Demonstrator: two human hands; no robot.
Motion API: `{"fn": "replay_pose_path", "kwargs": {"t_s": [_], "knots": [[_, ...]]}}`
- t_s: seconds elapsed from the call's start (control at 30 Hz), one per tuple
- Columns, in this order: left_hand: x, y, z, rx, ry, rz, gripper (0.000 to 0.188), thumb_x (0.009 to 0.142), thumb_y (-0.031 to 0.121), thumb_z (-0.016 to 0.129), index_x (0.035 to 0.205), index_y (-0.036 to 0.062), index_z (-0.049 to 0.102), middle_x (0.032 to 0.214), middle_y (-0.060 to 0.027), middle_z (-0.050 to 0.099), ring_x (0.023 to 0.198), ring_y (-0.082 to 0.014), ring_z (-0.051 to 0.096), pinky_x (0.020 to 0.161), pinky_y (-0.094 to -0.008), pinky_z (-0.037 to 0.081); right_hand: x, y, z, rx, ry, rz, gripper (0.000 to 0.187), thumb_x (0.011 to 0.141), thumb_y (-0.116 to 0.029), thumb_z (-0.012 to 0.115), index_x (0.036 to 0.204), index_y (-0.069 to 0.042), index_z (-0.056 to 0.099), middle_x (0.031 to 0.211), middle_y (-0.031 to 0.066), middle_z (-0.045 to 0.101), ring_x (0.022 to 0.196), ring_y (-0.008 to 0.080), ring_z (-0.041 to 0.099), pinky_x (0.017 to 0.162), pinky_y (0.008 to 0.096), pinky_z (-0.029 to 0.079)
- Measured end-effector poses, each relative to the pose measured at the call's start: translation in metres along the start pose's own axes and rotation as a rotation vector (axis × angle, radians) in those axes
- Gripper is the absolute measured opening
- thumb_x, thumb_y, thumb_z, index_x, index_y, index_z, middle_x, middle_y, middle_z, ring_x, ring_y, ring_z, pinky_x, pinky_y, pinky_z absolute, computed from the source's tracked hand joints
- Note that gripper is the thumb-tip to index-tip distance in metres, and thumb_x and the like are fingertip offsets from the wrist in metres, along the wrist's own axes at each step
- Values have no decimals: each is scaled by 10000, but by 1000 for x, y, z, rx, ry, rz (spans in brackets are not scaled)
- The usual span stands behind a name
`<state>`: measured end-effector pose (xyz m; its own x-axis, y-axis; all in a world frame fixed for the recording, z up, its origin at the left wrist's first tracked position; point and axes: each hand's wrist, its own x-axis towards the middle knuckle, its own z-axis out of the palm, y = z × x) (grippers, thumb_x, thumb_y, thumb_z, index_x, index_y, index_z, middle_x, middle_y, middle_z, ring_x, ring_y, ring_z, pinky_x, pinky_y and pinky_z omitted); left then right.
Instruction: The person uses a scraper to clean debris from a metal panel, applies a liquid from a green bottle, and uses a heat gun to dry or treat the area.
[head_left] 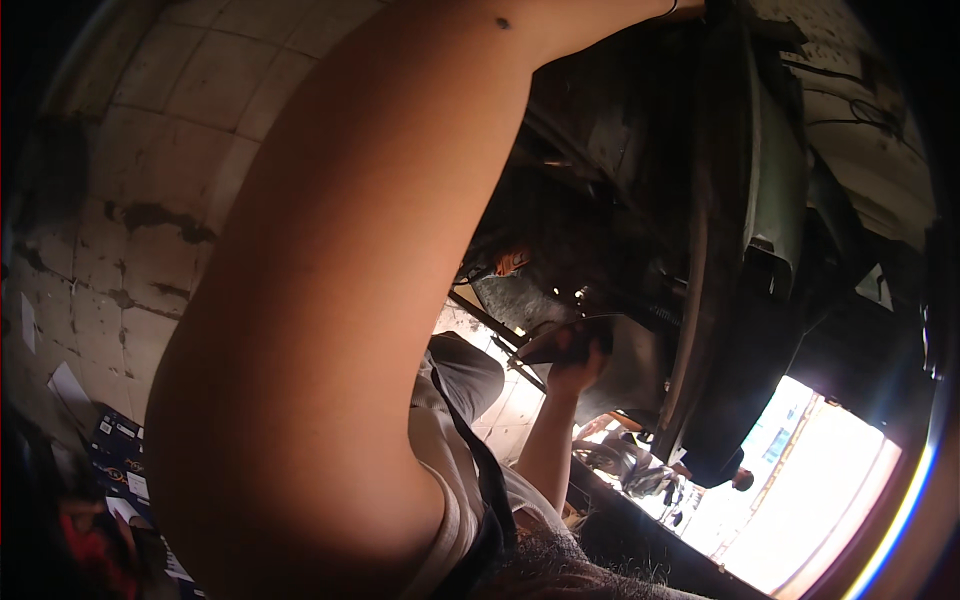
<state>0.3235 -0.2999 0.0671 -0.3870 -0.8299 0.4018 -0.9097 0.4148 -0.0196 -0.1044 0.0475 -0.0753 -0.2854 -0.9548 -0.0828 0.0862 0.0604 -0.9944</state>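
Curved panel (638, 358) meets the right hand (576, 372); cannot tell either grip; left arm (340, 270) blocks tiles (160, 150).

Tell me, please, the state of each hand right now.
Left hand: cannot be told; mostly beyond the top edge.
Right hand: beside a curved grey panel; too shadowed to tell its grip.

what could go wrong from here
The bare right hand is up against a dark curved panel; its fingers could get scraped or slip, though their grip is unclear. The raised left arm fills much of the view and might hide something. Glare from the bright opening could make details in the dark structure hard to see.
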Motion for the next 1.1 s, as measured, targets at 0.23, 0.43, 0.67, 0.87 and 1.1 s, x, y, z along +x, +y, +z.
{"fn": "replay_pose_path", "kwargs": {"t_s": [0.23, 0.43, 0.67, 0.87, 1.1], "knots": [[9, -7, 11, -10, 16, -11, 293, 753, 272, 783, 976, 84, 753, 1080, -120, 719, 996, -253, 700, 739, -415, 593, -5, -6, 12, 41, 21, 25, 394, 886, -257, 578, 1230, -67, 545, 992, 117, 637, 856, 234, 625, 654, 359, 533], [15, -10, 14, -7, 29, -12, 304, 750, 279, 788, 981, 83, 753, 1078, -121, 721, 997, -255, 700, 745, -419, 592, -5, -3, 5, 0, 52, 4, 386, 889, -241, 572, 1227, -57, 550, 979, 124, 657, 885, 244, 652, 651, 375, 571], [22, -14, 19, -8, 44, -14, 317, 747, 286, 794, 987, 82, 754, 1076, -122, 723, 998, -257, 701, 752, -425, 592, -5, -1, 2, -13, 52, -7, 342, 882, -242, 568, 1173, -63, 560, 969, 128, 662, 881, 257, 658, 649, 384, 581], [25, -14, 17, 4, 47, -2, 328, 745, 293, 799, 992, 82, 754, 1075, -122, 725, 999, -258, 701, 758, -429, 591, -3, 4, -14, -41, 25, -2, 452, 863, -289, 582, 1279, -122, 525, 1040, 132, 666, 805, 281, 651, 695, 426, 548], [18, -14, 9, 26, 49, 18, 341, 741, 300, 806, 997, 81, 755, 1073, -123, 728, 1000, -260, 702, 765, -435, 590, -1, 4, -3, -24, -40, -44, 356, 903, -250, 535, 1192, -41, 543, 981, 129, 641, 826, 232, 625, 621, 359, 536]]}}
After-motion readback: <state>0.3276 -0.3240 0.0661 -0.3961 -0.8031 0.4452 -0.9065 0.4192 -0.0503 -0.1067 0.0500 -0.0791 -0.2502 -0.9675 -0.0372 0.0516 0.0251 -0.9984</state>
